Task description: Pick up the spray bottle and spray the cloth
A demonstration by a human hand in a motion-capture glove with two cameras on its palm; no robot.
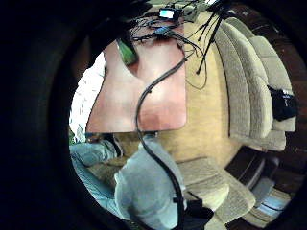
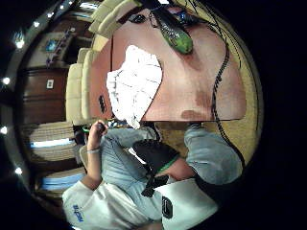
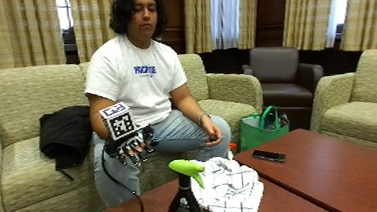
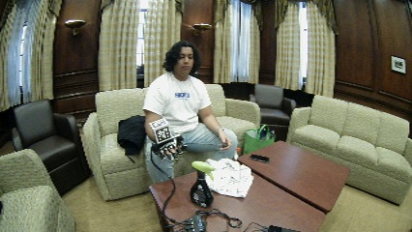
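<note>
gloved right hand poised above the table, nothing gripped yet
we saw its fingers hanging relaxed and empty; the spray bottle stood upright just beside the crumpled cloth, so both lay within easy reach.

Dark wood-panelled walls are hung with tall checked curtains over bright windows. Beige sofas and dark leather armchairs are set around two reddish wooden tables on tan carpet; wall lamps are lit
</note>
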